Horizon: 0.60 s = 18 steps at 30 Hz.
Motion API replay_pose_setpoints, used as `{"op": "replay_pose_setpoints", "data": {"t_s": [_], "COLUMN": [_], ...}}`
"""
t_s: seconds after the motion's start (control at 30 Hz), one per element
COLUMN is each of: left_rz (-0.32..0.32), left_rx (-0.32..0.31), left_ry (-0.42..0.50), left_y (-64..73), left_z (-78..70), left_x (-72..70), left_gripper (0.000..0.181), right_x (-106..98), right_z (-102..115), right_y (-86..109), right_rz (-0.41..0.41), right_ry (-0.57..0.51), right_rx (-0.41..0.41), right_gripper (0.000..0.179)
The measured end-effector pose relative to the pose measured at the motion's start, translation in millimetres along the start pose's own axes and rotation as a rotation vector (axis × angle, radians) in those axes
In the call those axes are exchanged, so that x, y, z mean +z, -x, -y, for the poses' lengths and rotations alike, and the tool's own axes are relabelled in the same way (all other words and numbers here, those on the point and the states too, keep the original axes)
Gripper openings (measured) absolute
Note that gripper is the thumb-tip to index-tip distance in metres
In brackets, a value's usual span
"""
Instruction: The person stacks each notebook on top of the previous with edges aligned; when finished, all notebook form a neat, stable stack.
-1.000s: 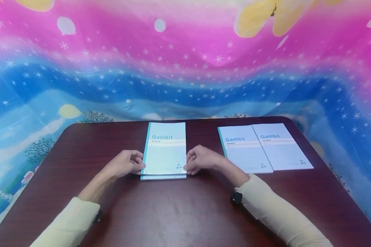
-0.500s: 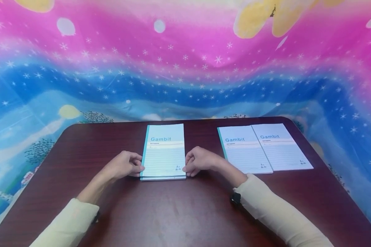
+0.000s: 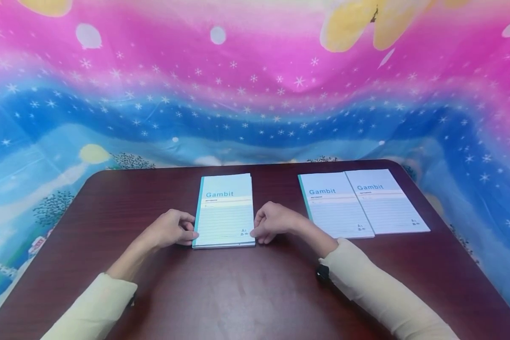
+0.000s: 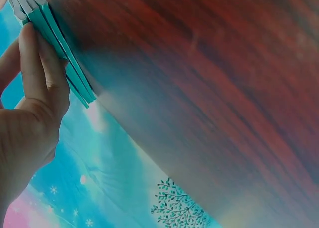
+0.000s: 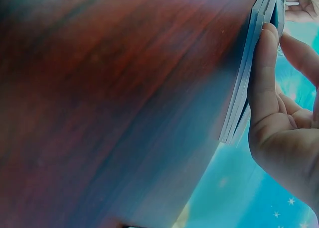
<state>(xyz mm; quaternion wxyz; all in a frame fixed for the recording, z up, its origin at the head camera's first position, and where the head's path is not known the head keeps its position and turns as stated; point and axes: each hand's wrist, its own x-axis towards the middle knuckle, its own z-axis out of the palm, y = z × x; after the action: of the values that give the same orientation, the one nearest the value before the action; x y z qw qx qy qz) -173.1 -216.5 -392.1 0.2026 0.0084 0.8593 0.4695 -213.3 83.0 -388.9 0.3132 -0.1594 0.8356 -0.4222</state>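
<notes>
A pale blue "Gambit" notebook (image 3: 226,208) with a teal spine lies over other notebooks, near the table's far edge. Its lower edge nearly lines up with theirs. My left hand (image 3: 170,228) pinches its spine side near the lower corner. On the opposite side my right hand (image 3: 275,223) pinches the right edge, thumb on the cover. Teal spines of the stack (image 4: 56,35) show beside the left hand (image 4: 37,103) in the left wrist view. In the right wrist view, the right hand (image 5: 276,118) has a fingertip against the layered page edges (image 5: 241,83).
Two more Gambit notebooks lie at the right, the left one (image 3: 335,208) and the right one (image 3: 386,203) side by side. The dark wooden table (image 3: 246,293) has rounded far corners. A colourful patterned cloth (image 3: 255,94) hangs behind it.
Both hands have drawn the top notebook slightly nearer and to the left, so less of the notebook beneath shows at the lower edge. The two notebooks at the right have not moved.
</notes>
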Motion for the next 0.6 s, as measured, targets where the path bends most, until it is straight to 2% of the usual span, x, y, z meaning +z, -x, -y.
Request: {"op": "replay_pose_setpoints", "data": {"t_s": [0.23, 0.6], "left_rz": [0.002, -0.001], "left_rx": [0.009, 0.026], "left_ry": [-0.071, -0.136], "left_y": [-0.6, -1.1], "left_z": [-1.1, -0.9], "left_x": [0.7, 1.0], "left_gripper": [0.051, 0.048], "right_x": [0.6, 1.5], "right_z": [-0.8, -3.6], "right_y": [1.0, 0.3], "right_rz": [-0.009, -0.014], "right_ry": [0.100, 0.103], "right_rx": [-0.017, -0.023], "right_gripper": [0.012, 0.012]}}
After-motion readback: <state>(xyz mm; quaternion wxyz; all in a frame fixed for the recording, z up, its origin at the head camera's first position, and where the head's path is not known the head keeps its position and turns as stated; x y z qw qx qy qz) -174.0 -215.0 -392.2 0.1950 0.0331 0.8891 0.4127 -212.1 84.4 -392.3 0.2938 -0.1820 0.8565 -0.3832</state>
